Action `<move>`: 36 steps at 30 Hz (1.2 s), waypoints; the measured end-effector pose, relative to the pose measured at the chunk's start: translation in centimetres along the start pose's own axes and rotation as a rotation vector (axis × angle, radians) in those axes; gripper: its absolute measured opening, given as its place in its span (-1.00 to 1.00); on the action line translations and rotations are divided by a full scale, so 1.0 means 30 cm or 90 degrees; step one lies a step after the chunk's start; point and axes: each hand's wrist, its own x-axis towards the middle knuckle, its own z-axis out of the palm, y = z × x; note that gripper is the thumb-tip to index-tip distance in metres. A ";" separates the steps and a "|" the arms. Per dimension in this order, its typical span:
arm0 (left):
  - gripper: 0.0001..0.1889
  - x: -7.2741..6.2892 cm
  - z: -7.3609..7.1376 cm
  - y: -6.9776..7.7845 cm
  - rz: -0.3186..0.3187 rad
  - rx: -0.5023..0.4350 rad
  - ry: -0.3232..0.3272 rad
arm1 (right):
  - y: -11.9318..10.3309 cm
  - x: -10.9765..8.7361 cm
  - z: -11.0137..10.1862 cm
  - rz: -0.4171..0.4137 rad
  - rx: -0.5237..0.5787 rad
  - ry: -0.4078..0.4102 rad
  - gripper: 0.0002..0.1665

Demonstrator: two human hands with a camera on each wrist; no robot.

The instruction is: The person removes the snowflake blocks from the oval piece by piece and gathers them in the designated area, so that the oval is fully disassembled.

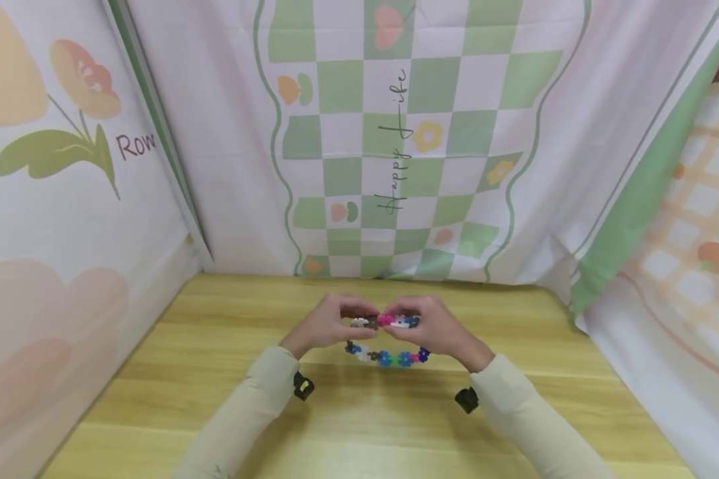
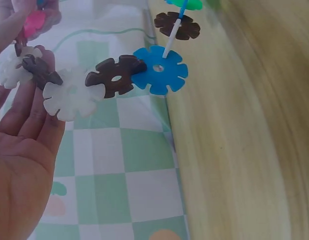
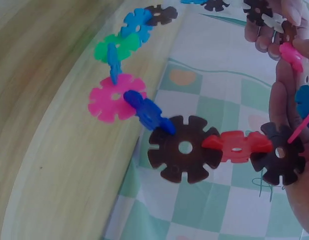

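Note:
Both hands hold a loop-shaped chain of slotted plastic snowflake discs (image 1: 385,359) above the table. The left hand (image 1: 326,322) pinches one end, where brown and white discs show between thumb and fingers. A pink disc (image 1: 386,320) sits at the fingertips of the right hand (image 1: 437,326), right against the brown disc (image 1: 370,322) from the left. In the left wrist view, a white disc (image 2: 69,102) and a blue disc (image 2: 150,85) hang in line past the left fingers. A red disc (image 3: 237,152) links two dark brown ones in the right wrist view.
The wood-grain table (image 1: 359,426) spreads under the forearms. A checked green-and-white curtain (image 1: 389,173) hangs at the table's back edge, and printed cloth walls (image 1: 48,219) stand at both sides. Each sleeve carries a small black device (image 1: 302,386) near the wrist.

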 end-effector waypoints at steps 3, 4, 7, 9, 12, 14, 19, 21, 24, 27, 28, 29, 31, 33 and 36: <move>-0.65 -0.003 0.008 -0.006 -0.008 -0.001 0.005 | 0.005 -0.005 0.002 -0.022 -0.005 -0.001 -0.78; -0.66 -0.005 0.011 -0.008 -0.009 -0.002 0.007 | 0.007 -0.006 0.002 -0.035 -0.012 0.001 -0.76; -0.66 -0.005 0.019 -0.015 -0.007 -0.011 0.014 | 0.018 -0.012 0.005 -0.086 -0.050 0.020 -0.66; -0.66 -0.003 0.023 -0.017 -0.008 -0.009 0.020 | 0.028 -0.014 0.007 -0.124 -0.081 0.040 -0.59; -0.69 0.003 0.029 -0.015 -0.015 -0.006 0.034 | 0.043 -0.013 0.008 -0.185 -0.136 0.073 -0.51; -0.71 0.007 0.032 -0.013 -0.021 -0.006 0.043 | 0.049 -0.010 0.010 -0.220 -0.166 0.086 -0.47; -0.76 0.014 0.038 -0.009 -0.028 -0.040 0.058 | 0.047 -0.005 0.017 -0.274 -0.222 0.102 -0.44; -0.76 0.014 0.041 -0.008 -0.031 -0.047 0.061 | 0.047 -0.004 0.021 -0.284 -0.234 0.104 -0.45; -0.75 0.014 0.043 -0.010 -0.035 -0.049 0.062 | 0.049 -0.004 0.028 -0.294 -0.247 0.111 -0.47; -0.76 0.012 0.043 -0.011 -0.035 -0.044 0.063 | 0.050 -0.001 0.033 -0.305 -0.258 0.122 -0.48; -0.76 0.012 0.043 -0.012 -0.035 -0.044 0.063 | 0.051 0.000 0.033 -0.308 -0.262 0.126 -0.49; -0.76 0.011 0.043 -0.013 -0.035 -0.042 0.064 | 0.051 0.000 0.034 -0.311 -0.266 0.127 -0.49; -0.76 0.011 0.042 -0.014 -0.033 -0.041 0.064 | 0.052 0.001 0.034 -0.318 -0.272 0.131 -0.49; -0.76 0.010 0.041 -0.014 -0.030 -0.039 0.061 | 0.052 0.000 0.033 -0.320 -0.275 0.130 -0.50; -0.74 0.007 0.036 -0.015 -0.032 -0.042 0.056 | 0.058 -0.005 0.030 -0.315 -0.275 0.126 -0.53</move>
